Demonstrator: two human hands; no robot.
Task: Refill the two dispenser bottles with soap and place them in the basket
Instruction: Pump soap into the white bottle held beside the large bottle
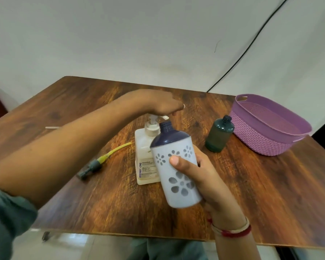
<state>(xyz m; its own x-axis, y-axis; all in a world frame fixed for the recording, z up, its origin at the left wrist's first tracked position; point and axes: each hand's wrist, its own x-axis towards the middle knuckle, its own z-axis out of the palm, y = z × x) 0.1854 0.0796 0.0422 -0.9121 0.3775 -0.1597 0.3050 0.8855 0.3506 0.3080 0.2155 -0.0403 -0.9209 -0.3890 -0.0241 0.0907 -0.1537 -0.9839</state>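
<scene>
While the right hand (201, 177) clasps the flowered bottle (174, 166), the left hand (161, 103) seemingly presses the pump (153, 120), fingers unclear.

The left hand (161, 102) covers the pump head of the translucent white soap pump bottle (145, 147), and blur smears its fingers, so their hold cannot be told. The white plastic bottle with flower cut-outs (174, 169) hides that pump bottle's lower right side and the fingers of the right hand (201, 177), all but the thumb. The label (147, 170) has print too small to read. The grey pump with a yellow tube (99, 162) is blurred. The left forearm hides one end of a thin white strip (52, 127).
</scene>
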